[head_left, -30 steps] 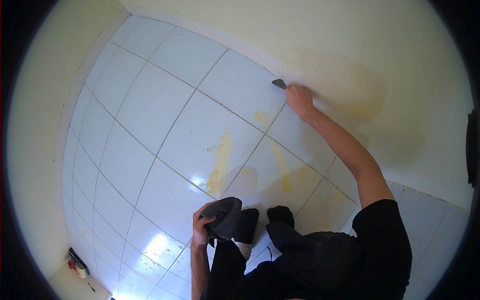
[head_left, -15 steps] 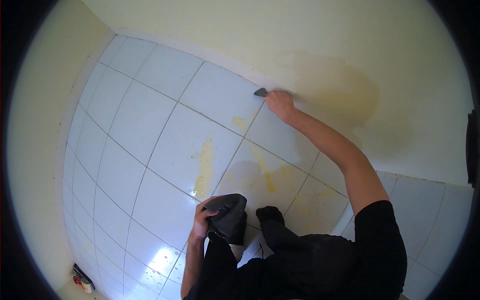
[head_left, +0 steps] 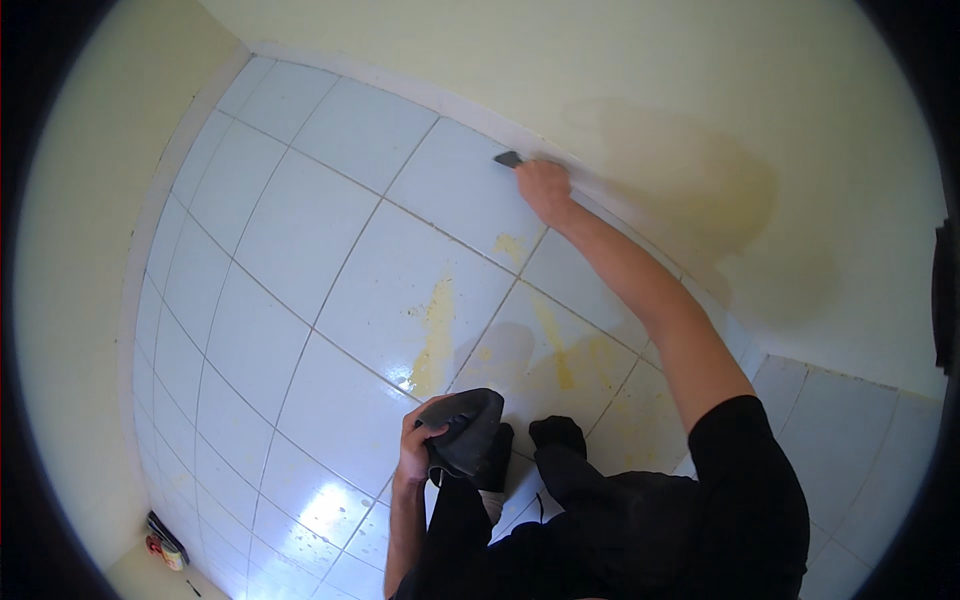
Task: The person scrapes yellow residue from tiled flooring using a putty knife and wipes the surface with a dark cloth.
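Observation:
My right hand [head_left: 543, 190] is closed around a scraper with a dark, flat blade [head_left: 508, 159]. It reaches out to the tiled floor beside the foot of the far wall; whether the blade touches the tile I cannot tell. Close to my body, my left hand [head_left: 414, 446] grips the rim of a dark grey, hollow, bowl-shaped thing [head_left: 466, 430], tilted above my left foot. What lies inside it is not visible. Between the hands, yellow smears [head_left: 436, 335] streak the white floor tiles [head_left: 352, 245], with a smaller yellow patch [head_left: 509, 245] nearer the scraper.
A cream wall [head_left: 680, 90] with a pale skirting strip runs along the far side and meets another wall [head_left: 90, 250] at left. Dark-socked feet [head_left: 558, 434] stand below me. Several small items [head_left: 165, 545] lie at the lower left. More yellow marks spot tiles near my feet.
My right hand and the scraper have moved left along the foot of the wall. My left hand still holds the bowl-shaped thing; the whole view has shifted slightly.

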`<action>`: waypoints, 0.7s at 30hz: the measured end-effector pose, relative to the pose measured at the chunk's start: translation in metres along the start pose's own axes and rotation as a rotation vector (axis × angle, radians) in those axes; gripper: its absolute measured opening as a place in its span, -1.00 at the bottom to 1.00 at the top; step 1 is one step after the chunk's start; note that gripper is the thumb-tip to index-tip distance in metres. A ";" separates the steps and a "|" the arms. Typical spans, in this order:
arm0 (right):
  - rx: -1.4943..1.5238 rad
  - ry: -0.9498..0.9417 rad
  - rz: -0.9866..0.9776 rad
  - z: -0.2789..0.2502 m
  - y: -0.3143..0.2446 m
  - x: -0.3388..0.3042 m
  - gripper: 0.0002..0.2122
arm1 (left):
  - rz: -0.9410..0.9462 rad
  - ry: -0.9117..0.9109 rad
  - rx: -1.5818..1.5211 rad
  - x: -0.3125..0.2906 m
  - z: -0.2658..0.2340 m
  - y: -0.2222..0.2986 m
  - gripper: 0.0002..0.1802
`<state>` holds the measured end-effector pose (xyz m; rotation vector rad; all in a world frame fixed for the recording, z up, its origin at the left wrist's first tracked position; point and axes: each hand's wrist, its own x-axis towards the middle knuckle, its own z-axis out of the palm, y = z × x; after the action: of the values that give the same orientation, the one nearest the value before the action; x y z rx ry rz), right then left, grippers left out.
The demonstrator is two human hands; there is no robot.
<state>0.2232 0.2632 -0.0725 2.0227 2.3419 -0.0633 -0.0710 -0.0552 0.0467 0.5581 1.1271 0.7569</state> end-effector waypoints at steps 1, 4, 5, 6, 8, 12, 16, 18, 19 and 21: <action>0.000 -0.004 0.032 0.000 0.009 -0.014 -0.80 | -0.013 0.004 -0.030 -0.002 0.001 0.004 -0.41; -0.038 -0.046 0.086 0.000 0.025 -0.045 -0.80 | -0.023 0.026 -0.042 -0.013 0.000 0.003 -0.42; -0.078 -0.076 0.115 -0.003 0.027 -0.047 -0.79 | -0.015 0.035 -0.020 -0.014 0.000 0.003 -0.42; -0.077 -0.071 0.114 -0.005 0.025 -0.039 -0.79 | -0.010 0.036 -0.018 -0.013 0.000 0.004 -0.42; -0.024 -0.023 0.080 -0.006 0.018 -0.021 -0.81 | -0.022 -0.006 -0.028 -0.011 0.001 0.005 -0.42; -0.137 -0.003 0.016 -0.008 0.002 -0.002 -0.85 | -0.028 0.000 -0.018 -0.007 0.003 0.000 -0.42; -0.151 -0.031 0.014 -0.002 0.017 -0.028 -0.85 | 0.027 0.018 0.013 -0.017 -0.002 0.002 -0.40; -0.123 -0.060 0.032 -0.011 0.016 -0.029 -0.84 | 0.032 0.042 0.043 -0.020 -0.004 0.005 -0.39; -0.130 -0.070 0.030 -0.012 0.020 -0.031 -0.84 | 0.024 0.041 0.034 -0.021 -0.004 0.002 -0.39; -0.200 -0.047 -0.024 -0.015 0.026 -0.032 -0.84 | -0.033 0.053 -0.098 -0.019 -0.004 -0.004 -0.40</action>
<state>0.2537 0.2363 -0.0551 1.8793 2.2445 0.1164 -0.0778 -0.0720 0.0534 0.4389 1.1387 0.7976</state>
